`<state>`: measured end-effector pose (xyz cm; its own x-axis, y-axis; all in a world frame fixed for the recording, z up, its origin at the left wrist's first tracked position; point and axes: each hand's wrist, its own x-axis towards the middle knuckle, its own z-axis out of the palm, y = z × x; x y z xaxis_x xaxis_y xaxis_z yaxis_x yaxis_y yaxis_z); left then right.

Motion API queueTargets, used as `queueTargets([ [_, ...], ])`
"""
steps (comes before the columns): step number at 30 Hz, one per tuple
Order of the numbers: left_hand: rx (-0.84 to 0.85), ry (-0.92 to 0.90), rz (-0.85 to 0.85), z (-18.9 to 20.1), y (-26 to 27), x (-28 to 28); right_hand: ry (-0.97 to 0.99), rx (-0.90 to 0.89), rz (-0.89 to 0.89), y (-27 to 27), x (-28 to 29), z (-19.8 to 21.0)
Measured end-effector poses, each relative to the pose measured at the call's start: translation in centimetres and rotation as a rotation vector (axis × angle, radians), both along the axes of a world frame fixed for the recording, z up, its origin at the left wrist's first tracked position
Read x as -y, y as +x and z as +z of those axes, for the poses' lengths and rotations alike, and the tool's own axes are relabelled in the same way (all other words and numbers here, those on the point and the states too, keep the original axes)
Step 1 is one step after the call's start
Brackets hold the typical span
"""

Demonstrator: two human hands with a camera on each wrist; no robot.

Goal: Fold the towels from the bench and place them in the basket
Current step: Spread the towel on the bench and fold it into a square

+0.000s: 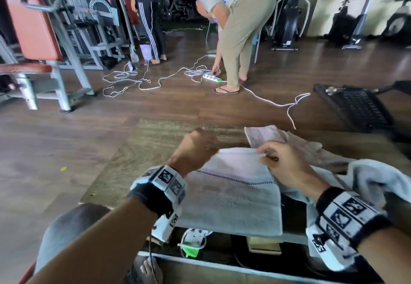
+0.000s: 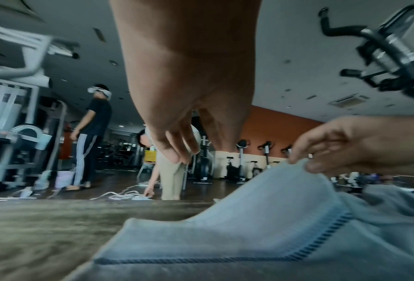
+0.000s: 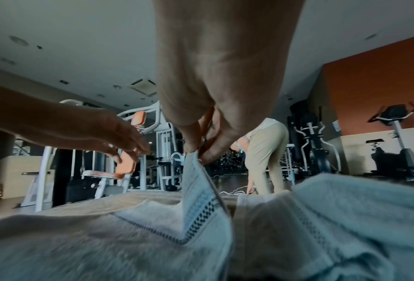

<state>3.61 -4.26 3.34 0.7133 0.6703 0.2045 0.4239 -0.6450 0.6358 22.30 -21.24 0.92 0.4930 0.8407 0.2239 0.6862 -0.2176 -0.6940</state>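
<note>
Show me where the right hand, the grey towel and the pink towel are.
right hand (image 1: pixel 287 161): head view, on the back of the hand.
grey towel (image 1: pixel 233 197): head view, on its flat middle.
pink towel (image 1: pixel 264 136): head view, on its far flat part.

Head view: high, looking forward and down over surface (image 1: pixel 155 141). Wrist views: low, close above grey towel (image 2: pixel 249 237), facing outward along hands. All share towel and gym floor beyond.
</note>
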Motion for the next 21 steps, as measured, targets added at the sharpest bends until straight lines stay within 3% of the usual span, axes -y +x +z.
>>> queueTargets([
  [3,-0.046,-0.069,-0.188,-1.7,2.1,2.7,-0.01,-0.067,0.027,-0.7,0.3,-1.0],
  [7,0.01,-0.069,-0.268,-3.9,3.7,3.8,-0.022,-0.139,0.067,-0.9,0.5,-1.7],
  [15,0.241,0.048,-0.166,-4.7,5.9,3.6,0.091,-0.142,0.126,-1.0,-0.4,0.0],
  [21,0.297,-0.075,-0.175,-4.0,5.7,3.5,0.185,-0.237,0.034,-1.3,-1.2,-0.9],
])
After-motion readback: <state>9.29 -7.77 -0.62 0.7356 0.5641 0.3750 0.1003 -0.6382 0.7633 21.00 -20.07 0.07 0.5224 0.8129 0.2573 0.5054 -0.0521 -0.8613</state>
